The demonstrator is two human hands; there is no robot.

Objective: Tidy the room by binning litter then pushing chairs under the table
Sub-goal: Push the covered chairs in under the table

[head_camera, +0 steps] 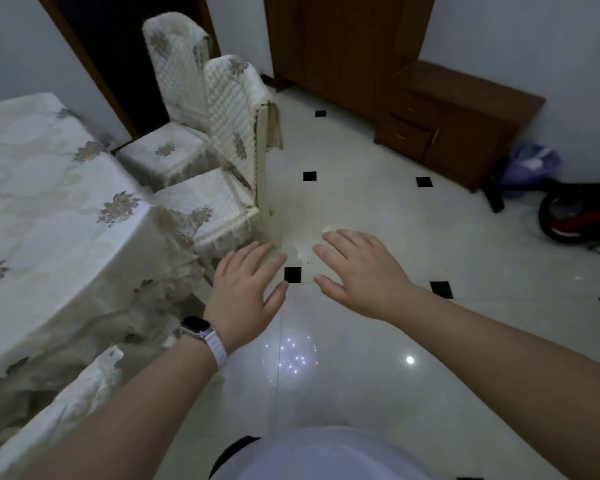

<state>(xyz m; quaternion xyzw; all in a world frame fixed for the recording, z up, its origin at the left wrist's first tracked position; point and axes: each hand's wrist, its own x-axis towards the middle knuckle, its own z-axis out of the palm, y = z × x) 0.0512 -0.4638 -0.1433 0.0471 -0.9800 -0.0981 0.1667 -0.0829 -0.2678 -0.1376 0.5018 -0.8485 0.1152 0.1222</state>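
Observation:
Two chairs with quilted cream floral covers stand at the right side of the table (42, 188). The nearer chair (236, 126) has its seat partly under the cloth; the farther chair (174, 64) stands behind it. A third covered chair (84, 393) shows at the lower left, close to my left arm. My left hand (246, 289), with a watch on the wrist, hovers with straight fingers just in front of the nearer chair's leg. My right hand (361, 271) is spread flat beside it over the floor. Both hands hold nothing.
A brown wardrobe (343, 46) and a low wooden cabinet (458, 123) line the far wall. A purple bag (534, 164) and a red and black vacuum cleaner (579, 216) lie at the right. A dark doorway (118, 57) opens behind the chairs. The white tiled floor (361, 188) stretches ahead.

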